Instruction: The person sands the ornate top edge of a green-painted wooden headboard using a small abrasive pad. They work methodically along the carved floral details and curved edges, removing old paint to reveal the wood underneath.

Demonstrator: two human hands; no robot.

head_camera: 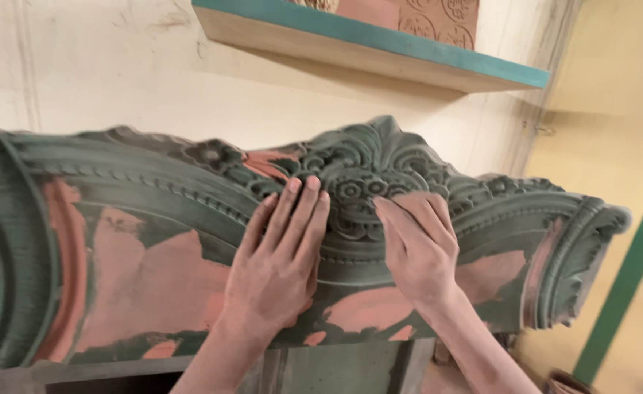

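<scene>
Head view: pressing two bare hands onto one carved green panel.

Lying flat with fingers stretched open and close together, left hand [277,263] gripping nothing, palm and fingertips resting on the carved panel [153,219] just left of its raised middle ornament. Resting just beside it, right hand [420,248] also open and gripping nothing, fingers bent slightly, tips touching the round flower carving at the panel's centre. Spanning nearly the whole width, standing upright against the pale wall [117,66], showing several pinkish bare patches through green paint. Hanging above, one shelf [380,47] with a teal edge, carrying one reddish patterned tile [438,18].
</scene>
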